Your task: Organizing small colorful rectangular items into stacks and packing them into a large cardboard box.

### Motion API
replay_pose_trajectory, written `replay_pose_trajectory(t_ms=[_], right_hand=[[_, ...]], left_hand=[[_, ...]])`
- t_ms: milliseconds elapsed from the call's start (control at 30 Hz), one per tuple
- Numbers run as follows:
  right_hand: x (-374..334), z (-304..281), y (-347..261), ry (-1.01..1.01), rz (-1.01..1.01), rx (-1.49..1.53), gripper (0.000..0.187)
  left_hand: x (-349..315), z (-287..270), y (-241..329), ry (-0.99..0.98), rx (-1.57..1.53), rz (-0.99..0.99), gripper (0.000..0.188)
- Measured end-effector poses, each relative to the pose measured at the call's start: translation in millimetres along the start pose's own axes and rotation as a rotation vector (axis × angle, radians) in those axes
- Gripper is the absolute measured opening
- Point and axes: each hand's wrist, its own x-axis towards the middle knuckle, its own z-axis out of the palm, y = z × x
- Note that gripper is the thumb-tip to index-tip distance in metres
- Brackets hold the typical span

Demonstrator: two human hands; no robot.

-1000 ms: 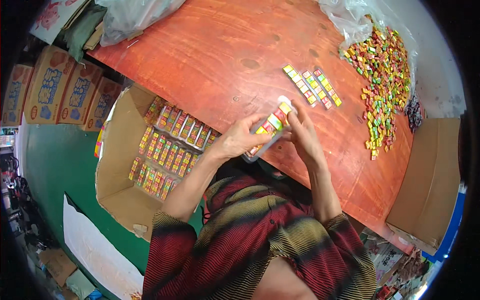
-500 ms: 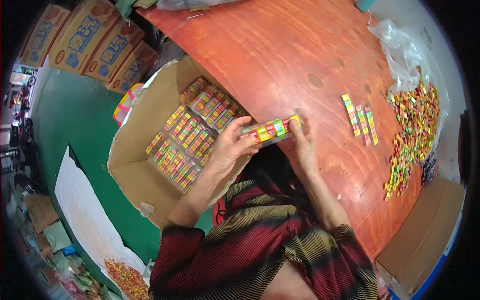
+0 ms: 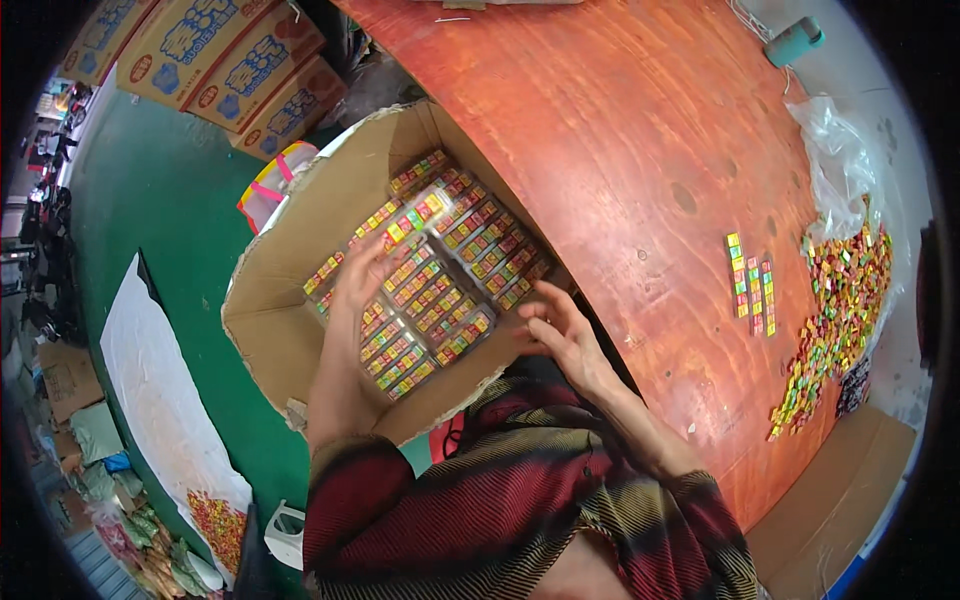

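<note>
My left hand (image 3: 362, 278) is over a big cardboard box (image 3: 262, 300), its fingers closed on one end of a long clear pack of small wrapped cubes (image 3: 410, 226), red, yellow and green. This pack is slightly blurred and tilts up toward the far right. Beneath it, rows of similar packs (image 3: 445, 310) fill much of the box floor. My right hand (image 3: 565, 335) hovers between the box's right side and the table's edge, holding nothing, its fingers bent and apart.
On the red-orange table (image 3: 620, 120) lie three short rows of cubes (image 3: 752, 285). A heap of loose cubes (image 3: 840, 310) spreads at its right, beside a clear plastic bag (image 3: 840, 160). Closed cartons (image 3: 230, 70) stand at the far left, and a white sheet (image 3: 160, 390) covers part of the green floor.
My left hand has carried the pack left, from in front of me to over the box. My right hand has let go of it and moved down and left. The view has shifted.
</note>
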Motion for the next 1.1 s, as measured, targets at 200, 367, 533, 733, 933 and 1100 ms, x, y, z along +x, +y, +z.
replay_pose_trajectory(t_ms=[200,367,533,733,933,1100], right_hand=[[-16.6,-13.8,9.1,0.042,0.097,0.009,0.034],[-22.0,-22.2,14.6,0.097,0.120,0.051,0.029],[-24.0,-21.2,20.9,0.133,0.158,0.059,0.027],[-23.3,-17.1,25.1,0.130,0.169,0.043,0.025],[-21.4,-16.3,26.2,0.143,0.166,0.018,0.023],[-22.5,-15.7,27.4,0.159,0.178,0.030,0.022]], left_hand=[[56.4,-61.6,-13.0,0.185,0.020,-0.039,0.028],[83.6,-74.0,-21.1,0.251,0.079,-0.061,0.027],[92.1,-59.5,-20.0,0.290,0.117,-0.097,0.030],[90.2,-60.7,-19.5,0.257,0.117,-0.089,0.029],[94.4,-88.2,-25.8,0.249,0.164,-0.074,0.031],[99.5,-81.3,-32.9,0.286,0.196,-0.089,0.032]])
